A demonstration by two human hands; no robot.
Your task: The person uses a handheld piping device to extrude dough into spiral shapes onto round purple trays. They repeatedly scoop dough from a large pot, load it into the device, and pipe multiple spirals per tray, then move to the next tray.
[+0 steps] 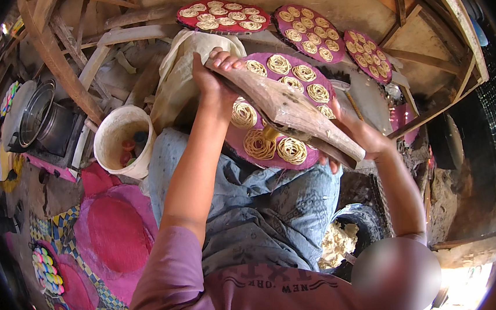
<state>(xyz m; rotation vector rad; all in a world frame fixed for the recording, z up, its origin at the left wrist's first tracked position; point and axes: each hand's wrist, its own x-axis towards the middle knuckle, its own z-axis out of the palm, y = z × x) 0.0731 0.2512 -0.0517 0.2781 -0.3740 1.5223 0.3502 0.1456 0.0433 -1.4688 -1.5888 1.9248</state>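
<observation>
Both my hands hold a long, pale wooden noodle press (288,108) tilted across my lap, its left end higher. My left hand (216,79) is closed round the upper left end. The lower right end is in my right hand (357,132), its fingers wrapped round the handles. A short yellowish part (269,132) shows beneath the middle of the press. Below it lies a round pink mat (236,141) bearing several coiled nests of noodle strands (259,145). The press hides some of the nests.
Three more round mats with nests stand at the back: a red one (222,17), a purple one (310,33) and a smaller one (367,56). A white bucket (102,144) is left of my knee. Dough (337,243) sits in a dark basin by my right thigh. Metal pots (54,129) stand far left.
</observation>
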